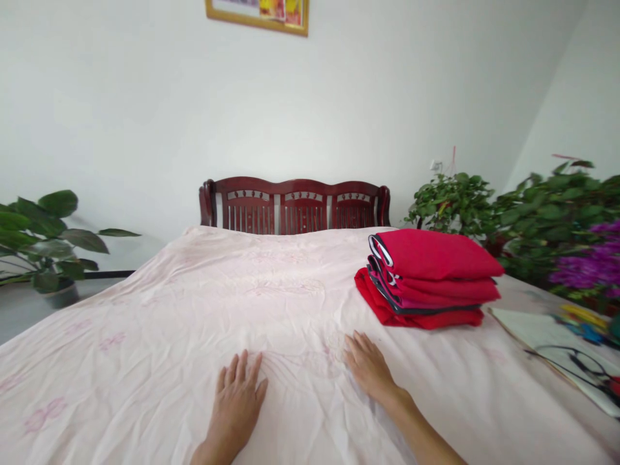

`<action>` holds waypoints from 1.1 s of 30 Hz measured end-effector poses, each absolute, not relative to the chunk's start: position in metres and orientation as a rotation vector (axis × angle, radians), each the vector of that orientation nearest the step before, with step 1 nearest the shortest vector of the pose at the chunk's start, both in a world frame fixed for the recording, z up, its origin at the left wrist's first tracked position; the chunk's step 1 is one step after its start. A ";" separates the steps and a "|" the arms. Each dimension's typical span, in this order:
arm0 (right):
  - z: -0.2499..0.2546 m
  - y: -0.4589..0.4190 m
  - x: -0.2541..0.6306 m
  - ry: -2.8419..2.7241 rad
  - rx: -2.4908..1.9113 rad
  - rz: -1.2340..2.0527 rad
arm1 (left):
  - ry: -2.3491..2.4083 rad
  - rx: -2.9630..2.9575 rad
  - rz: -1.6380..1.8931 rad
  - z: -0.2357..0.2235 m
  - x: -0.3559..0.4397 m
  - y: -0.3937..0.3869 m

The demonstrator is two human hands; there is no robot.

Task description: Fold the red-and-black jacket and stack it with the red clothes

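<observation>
My left hand (pixel 237 403) lies flat on the pale pink sheet (pixel 194 310), palm down, fingers stretched out and holding nothing. My right hand (pixel 368 367) also rests flat on the sheet, fingers spread, a short way to the right of the left hand. A stack of folded red garments (pixel 429 278) with dark and white trim sits on the sheet just beyond and to the right of my right hand, not touching it.
A dark wooden bench back (pixel 293 205) stands behind the far edge. Leafy potted plants stand at the left (pixel 43 239) and right (pixel 533 213), with purple flowers (pixel 588 258). A printed cloth or sheet (pixel 557 349) lies at the right edge.
</observation>
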State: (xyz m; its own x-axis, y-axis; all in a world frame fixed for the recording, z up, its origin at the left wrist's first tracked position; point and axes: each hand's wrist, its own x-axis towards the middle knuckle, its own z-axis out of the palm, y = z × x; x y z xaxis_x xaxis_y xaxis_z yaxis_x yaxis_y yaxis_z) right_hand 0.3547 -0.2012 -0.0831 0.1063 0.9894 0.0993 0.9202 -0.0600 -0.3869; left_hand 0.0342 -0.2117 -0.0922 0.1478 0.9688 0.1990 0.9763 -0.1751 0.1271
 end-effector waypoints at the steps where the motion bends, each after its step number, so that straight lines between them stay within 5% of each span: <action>1: -0.087 -0.203 0.353 -1.874 -2.040 0.252 | -1.993 -2.358 -0.369 -0.092 0.034 -0.212; 9: -0.087 -0.212 0.342 -1.946 -2.129 -0.090 | -1.978 -2.300 -0.258 -0.088 0.036 -0.213; 27: -0.092 -0.213 0.353 -1.770 -2.362 -0.269 | -1.933 -2.289 -0.277 -0.090 0.034 -0.214; 33: -0.099 -0.230 0.419 -1.175 -2.621 -0.313 | -1.945 -2.302 -0.240 -0.089 0.034 -0.213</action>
